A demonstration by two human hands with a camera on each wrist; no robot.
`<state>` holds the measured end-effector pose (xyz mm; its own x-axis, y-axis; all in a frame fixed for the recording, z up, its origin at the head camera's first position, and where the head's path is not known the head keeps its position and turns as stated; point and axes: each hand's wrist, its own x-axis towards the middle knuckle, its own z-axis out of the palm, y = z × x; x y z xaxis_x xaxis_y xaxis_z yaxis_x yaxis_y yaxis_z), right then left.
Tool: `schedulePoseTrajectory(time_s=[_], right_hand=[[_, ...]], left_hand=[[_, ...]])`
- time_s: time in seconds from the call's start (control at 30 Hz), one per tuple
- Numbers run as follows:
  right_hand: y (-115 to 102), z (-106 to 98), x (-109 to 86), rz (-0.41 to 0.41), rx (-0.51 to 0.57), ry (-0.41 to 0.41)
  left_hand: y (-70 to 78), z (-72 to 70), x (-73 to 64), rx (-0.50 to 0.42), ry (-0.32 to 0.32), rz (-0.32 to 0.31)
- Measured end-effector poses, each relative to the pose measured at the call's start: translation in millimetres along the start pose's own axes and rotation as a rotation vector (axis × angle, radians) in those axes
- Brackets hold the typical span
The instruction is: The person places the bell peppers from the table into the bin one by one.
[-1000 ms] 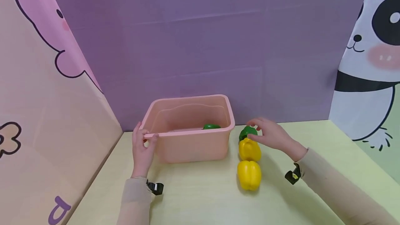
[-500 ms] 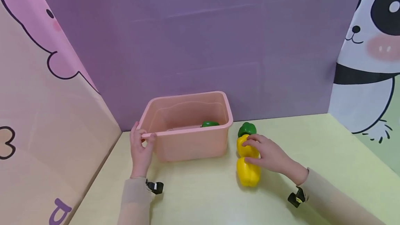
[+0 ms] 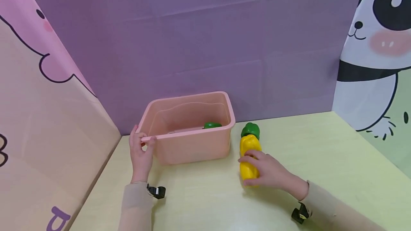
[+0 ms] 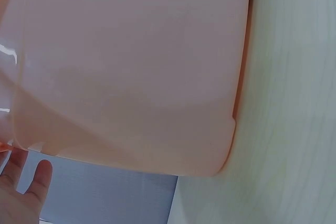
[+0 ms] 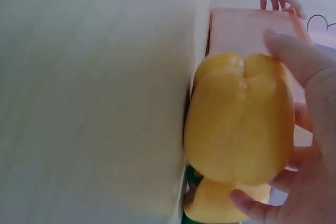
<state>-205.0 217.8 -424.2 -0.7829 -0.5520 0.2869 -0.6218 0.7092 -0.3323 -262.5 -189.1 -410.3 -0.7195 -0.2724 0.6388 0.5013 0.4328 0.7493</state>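
With thumb and fingers my left hand (image 3: 140, 158) grips the front left corner of a pink plastic bin's rim; the bin (image 3: 192, 149) stands against the back wall. A green bell pepper (image 3: 212, 125) shows inside it. Right of the bin, a green bell pepper (image 3: 250, 130) and two yellow ones lie in a row. My right hand (image 3: 273, 171) curls its thumb and fingers round the nearest yellow bell pepper (image 5: 241, 119), which still lies on the table. The other yellow bell pepper (image 3: 249, 143) touches its far end. How firmly the right fingers press is unclear.
The pale wooden table (image 3: 199, 202) meets a purple back wall (image 3: 192, 45). A printed side panel (image 3: 57, 124) stands on the left, and a panda-print panel (image 3: 366, 99) on the right. Each wrist wears a small black camera.
My right hand has moved from the green bell pepper toward me, past the middle yellow one, to the nearest yellow bell pepper. My left hand keeps its hold; the head view has shifted slightly.
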Motion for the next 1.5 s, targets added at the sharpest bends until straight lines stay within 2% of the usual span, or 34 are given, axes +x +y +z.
schedulePoseTrajectory(time_s=[0.17,0.4,0.47,0.63,0.7,0.93,1.13,1.2,1.33,1.4,1.5], right_hand=[[-4.1,4.4,-0.8,0.008,0.026,-0.072],[-6.7,5.9,1.7,0.008,0.028,-0.119],[-6.9,6.8,2.1,0.007,0.023,-0.130],[-5.2,8.1,3.3,-0.032,-0.013,-0.129],[-4.5,7.9,3.0,-0.044,-0.023,-0.129],[-3.4,0.6,-0.4,-0.063,-0.019,-0.175],[2.7,-10.5,-2.5,-0.155,-0.023,-0.187],[3.9,-12.6,-2.9,-0.167,0.006,-0.191],[4.7,-13.9,-4.3,-0.177,0.073,-0.189],[5.6,-14.7,-5.9,-0.205,0.083,-0.171],[8.7,-17.5,-10.7,-0.226,0.084,-0.149]], left_hand=[[-0.7,1.6,-1.6,0.002,0.001,0.003],[-1.3,1.0,-0.4,0.007,0.005,0.007],[10.4,0.1,-1.7,0.007,0.000,-0.001],[10.6,-0.6,-1.1,0.009,0.000,-0.015],[-0.2,-0.1,0.1,0.007,0.003,-0.012],[2.3,0.0,-1.2,-0.009,0.008,0.005],[2.1,-1.2,2.6,-0.002,0.014,0.013],[5.4,-1.5,3.0,-0.003,0.016,0.008],[24.8,-2.2,-0.8,-0.009,0.008,-0.011],[34.7,-2.0,-3.3,-0.011,0.000,-0.020],[40.9,-1.1,-5.7,-0.015,-0.007,-0.025]])
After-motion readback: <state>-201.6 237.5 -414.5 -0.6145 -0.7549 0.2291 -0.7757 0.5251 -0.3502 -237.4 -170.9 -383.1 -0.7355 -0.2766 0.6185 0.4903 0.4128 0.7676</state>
